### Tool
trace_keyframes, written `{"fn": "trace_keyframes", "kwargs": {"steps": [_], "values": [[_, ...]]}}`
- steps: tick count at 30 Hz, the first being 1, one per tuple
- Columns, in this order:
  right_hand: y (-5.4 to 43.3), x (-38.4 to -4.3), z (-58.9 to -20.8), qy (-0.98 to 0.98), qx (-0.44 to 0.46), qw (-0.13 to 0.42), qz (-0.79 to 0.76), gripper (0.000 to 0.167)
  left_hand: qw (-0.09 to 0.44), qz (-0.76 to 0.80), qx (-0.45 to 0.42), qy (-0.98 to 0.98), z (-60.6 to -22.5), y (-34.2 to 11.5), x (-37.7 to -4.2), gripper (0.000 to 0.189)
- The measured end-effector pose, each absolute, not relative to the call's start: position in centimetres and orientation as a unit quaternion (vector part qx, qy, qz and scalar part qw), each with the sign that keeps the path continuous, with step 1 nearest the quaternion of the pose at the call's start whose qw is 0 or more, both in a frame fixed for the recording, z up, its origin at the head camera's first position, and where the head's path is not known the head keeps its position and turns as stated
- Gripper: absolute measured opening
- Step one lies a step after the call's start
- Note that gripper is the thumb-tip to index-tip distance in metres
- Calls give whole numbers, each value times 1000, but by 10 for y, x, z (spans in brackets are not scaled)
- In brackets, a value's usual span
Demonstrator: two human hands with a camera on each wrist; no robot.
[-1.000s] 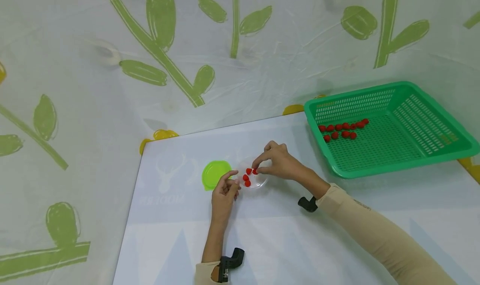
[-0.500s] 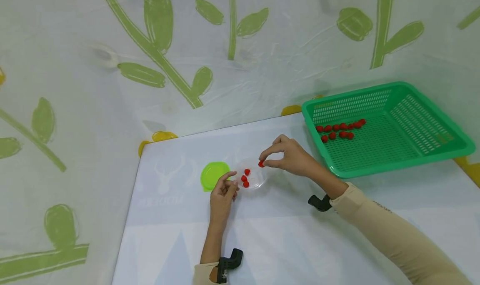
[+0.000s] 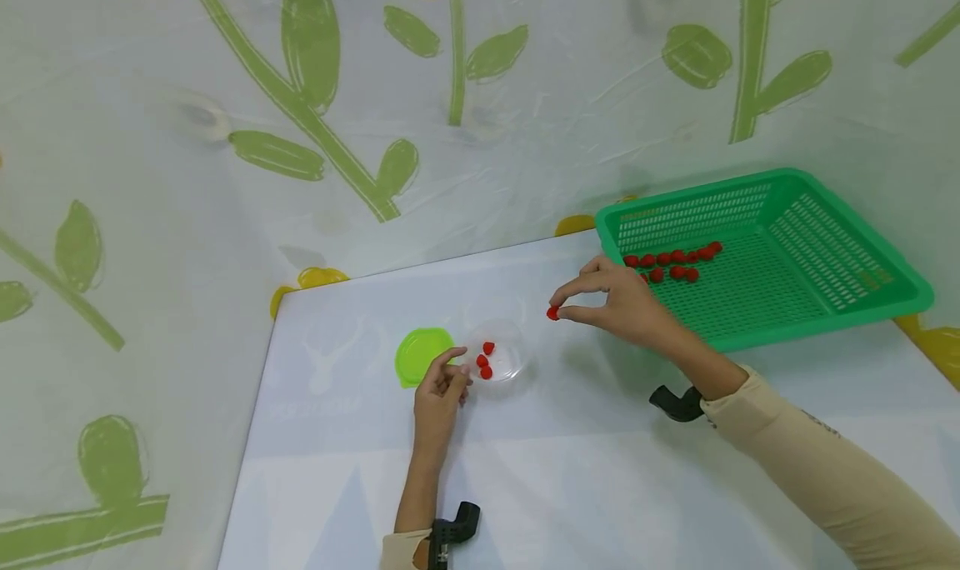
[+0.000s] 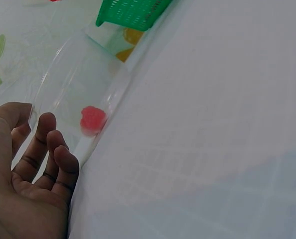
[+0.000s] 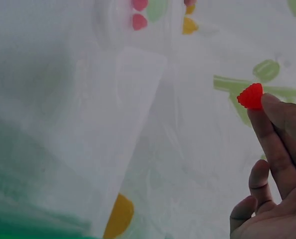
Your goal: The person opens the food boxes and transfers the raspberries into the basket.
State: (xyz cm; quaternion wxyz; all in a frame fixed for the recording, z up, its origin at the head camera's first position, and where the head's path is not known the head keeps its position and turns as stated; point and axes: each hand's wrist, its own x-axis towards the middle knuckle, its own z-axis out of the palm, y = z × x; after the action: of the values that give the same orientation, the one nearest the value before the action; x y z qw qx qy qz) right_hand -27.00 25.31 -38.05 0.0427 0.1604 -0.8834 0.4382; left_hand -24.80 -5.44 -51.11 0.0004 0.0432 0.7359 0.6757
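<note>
A red raspberry (image 3: 552, 312) is pinched between the thumb and forefinger of my right hand (image 3: 626, 303), held above the table between the bowl and the basket. The right wrist view shows the same raspberry (image 5: 251, 96) at the fingertips. My left hand (image 3: 441, 395) grips the left rim of a clear plastic bowl (image 3: 513, 362) with thumb and forefinger, the other fingers curled beside it. Inside the bowl lie three raspberries (image 3: 486, 372). In the left wrist view one raspberry (image 4: 93, 119) shows through the bowl wall (image 4: 71, 74).
A bright green lid (image 3: 422, 355) lies left of the bowl, close to the left hand. At the back right stands a green slotted basket (image 3: 757, 291) with several raspberries (image 3: 678, 272) along its left side. The white table (image 3: 540, 487) meets a plant-patterned sheet behind.
My right hand has lifted a raspberry out of the bowl and carried it up and right toward the basket. The bowl now holds fewer raspberries. My left hand stays at the bowl's rim.
</note>
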Motion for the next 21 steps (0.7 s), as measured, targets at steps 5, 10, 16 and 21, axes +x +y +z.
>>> {"fn": "trace_keyframes", "kwargs": {"steps": [5,10,16,21], "values": [[270,-265,-379,-884,138,50,444,18,-1,674,47,738,-511,-55,-248,29],[286,-263,-379,-887,125,70,440,16,1,678,41,734,-512,-55,-248,28],[307,-259,-374,-883,72,65,460,14,9,691,33,722,-510,-54,-248,33],[327,-259,-370,-891,50,67,447,13,16,686,33,727,-493,-51,-245,34]]}}
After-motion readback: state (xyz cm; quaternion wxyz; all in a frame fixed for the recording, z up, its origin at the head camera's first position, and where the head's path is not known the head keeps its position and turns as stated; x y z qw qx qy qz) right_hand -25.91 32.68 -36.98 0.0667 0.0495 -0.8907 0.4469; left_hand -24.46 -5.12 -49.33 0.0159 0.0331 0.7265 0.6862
